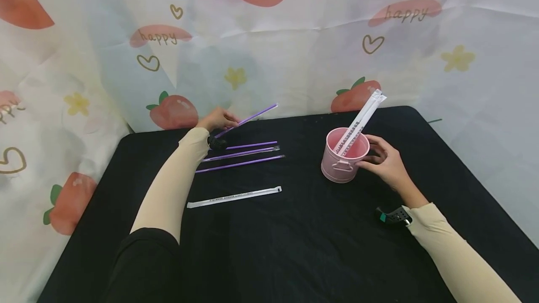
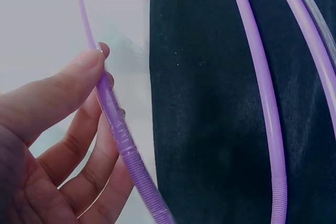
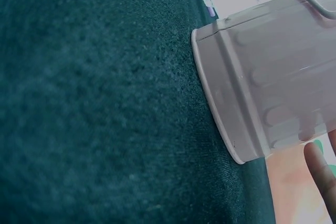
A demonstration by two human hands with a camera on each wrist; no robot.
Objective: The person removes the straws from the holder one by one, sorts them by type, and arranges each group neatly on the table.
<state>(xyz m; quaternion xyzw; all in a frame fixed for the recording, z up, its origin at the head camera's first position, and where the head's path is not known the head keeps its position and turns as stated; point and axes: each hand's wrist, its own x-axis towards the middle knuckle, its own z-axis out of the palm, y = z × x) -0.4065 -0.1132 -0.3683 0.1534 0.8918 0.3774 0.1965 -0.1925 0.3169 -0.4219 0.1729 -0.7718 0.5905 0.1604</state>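
Note:
My left hand [image 1: 219, 119] pinches a purple drinking straw [image 1: 258, 113] between thumb and fingers, raised above the back of the table. In the left wrist view the straw's ribbed bendy part [image 2: 144, 182] shows below the fingers. My right hand [image 1: 389, 165] grips the side of a small pink bucket [image 1: 332, 162], thumb in front and fingers behind the rim. White paper-wrapped straws [image 1: 362, 118] lean in it, tops sticking out. The right wrist view shows the bucket's lower wall [image 3: 283, 77] and only some fingertips [image 3: 317, 166].
Several purple straws [image 1: 248, 164] lie side by side below my left hand, partly hidden by the wrist. Nearer the front is one white wrapped straw [image 1: 236, 197]. A black cloth covers the table [image 1: 269, 256]; a printed curtain [image 1: 269, 60] hangs right behind its far edge.

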